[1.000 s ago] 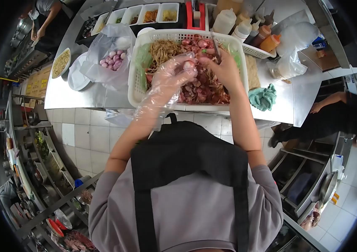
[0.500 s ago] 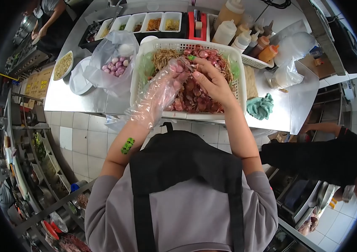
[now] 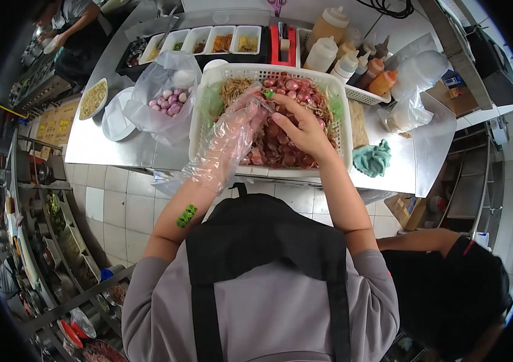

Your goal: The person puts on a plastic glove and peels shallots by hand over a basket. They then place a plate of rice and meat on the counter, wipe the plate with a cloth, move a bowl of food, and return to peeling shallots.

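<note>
On your left hand (image 3: 249,117) you have a glove (image 3: 221,148) of thin clear plastic, glossy and full of wrinkles. The basket (image 3: 346,142) before you is of white plastic, rather matt, with many small holes in the wall. In it, the shallots (image 3: 291,85) have smooth skins with a light gloss. Your table (image 3: 97,145) is metal, smooth and shiny. At left, the bag (image 3: 148,120) is of thin, cloudy, creased plastic. At right, the towel (image 3: 372,158) is rough, matt cloth. Your apron (image 3: 262,232) is also matt cloth.
</note>
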### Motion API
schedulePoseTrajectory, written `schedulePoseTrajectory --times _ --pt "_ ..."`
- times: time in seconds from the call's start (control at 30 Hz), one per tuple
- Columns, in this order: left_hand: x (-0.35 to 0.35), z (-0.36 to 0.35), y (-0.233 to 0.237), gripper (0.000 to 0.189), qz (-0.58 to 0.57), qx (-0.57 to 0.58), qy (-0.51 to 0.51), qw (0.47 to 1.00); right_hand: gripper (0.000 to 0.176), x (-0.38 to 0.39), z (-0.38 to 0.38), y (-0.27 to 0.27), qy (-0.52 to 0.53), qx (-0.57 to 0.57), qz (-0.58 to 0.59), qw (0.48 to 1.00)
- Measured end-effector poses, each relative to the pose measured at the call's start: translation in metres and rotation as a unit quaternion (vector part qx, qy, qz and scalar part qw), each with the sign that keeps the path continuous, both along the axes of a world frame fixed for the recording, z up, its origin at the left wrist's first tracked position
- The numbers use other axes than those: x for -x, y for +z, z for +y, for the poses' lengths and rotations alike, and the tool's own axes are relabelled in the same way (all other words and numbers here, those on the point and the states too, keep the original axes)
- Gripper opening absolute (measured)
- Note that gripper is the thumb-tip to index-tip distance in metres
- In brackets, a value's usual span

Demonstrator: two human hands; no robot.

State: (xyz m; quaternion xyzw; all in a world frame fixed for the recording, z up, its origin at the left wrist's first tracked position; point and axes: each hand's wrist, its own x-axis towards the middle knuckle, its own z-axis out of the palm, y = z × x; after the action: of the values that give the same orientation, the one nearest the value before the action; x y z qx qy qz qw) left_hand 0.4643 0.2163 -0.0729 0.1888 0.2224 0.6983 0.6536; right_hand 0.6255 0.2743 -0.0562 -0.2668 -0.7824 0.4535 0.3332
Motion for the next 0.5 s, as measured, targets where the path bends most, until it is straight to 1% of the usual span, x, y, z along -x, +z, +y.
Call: schedulePoseTrajectory --times 0.07,0.13,0.2,0.23,0.3,0.33,0.4,0.47,0.5 --pt "-0.001 -0.001 0.004 0.04 0.007 -0.003 0.003 1.0 0.036 0.002 -0.001 -0.002 0.006 -0.004 -0.003 1.0" --pt "0.0 -0.002 0.005 0.041 0.013 -0.006 0.006 1.0 0.035 0.005 -0.003 -0.001 -0.012 -0.056 0.011 0.998" --pt "0.001 -0.003 0.004 0.037 0.033 -0.041 0.01 0.999 0.034 0.004 -0.005 0.001 -0.018 -0.059 0.008 0.998" --pt "0.001 -0.003 0.005 0.037 0.034 -0.042 0.011 0.998 0.033 0.005 -0.006 0.002 -0.024 -0.061 0.004 0.998" --pt "-0.001 -0.004 0.006 0.032 0.088 -0.043 0.042 0.994 0.031 0.006 -0.005 0.003 -0.031 -0.063 -0.002 0.998" --pt "-0.002 -0.006 0.008 0.032 0.09 -0.043 0.043 0.994 0.029 0.006 -0.005 0.003 -0.04 -0.064 -0.008 0.997" --pt "-0.006 -0.01 0.015 0.03 0.155 -0.004 0.061 0.986 0.028 0.006 -0.005 0.003 -0.041 -0.075 -0.002 0.996" --pt "-0.006 -0.01 0.015 0.031 0.161 0.005 0.06 0.985 0.027 0.007 -0.005 0.002 -0.044 -0.087 0.004 0.995" --pt "-0.006 -0.009 0.015 0.031 0.164 0.016 0.058 0.985 0.027 0.007 -0.005 0.002 -0.058 -0.05 0.01 0.997"
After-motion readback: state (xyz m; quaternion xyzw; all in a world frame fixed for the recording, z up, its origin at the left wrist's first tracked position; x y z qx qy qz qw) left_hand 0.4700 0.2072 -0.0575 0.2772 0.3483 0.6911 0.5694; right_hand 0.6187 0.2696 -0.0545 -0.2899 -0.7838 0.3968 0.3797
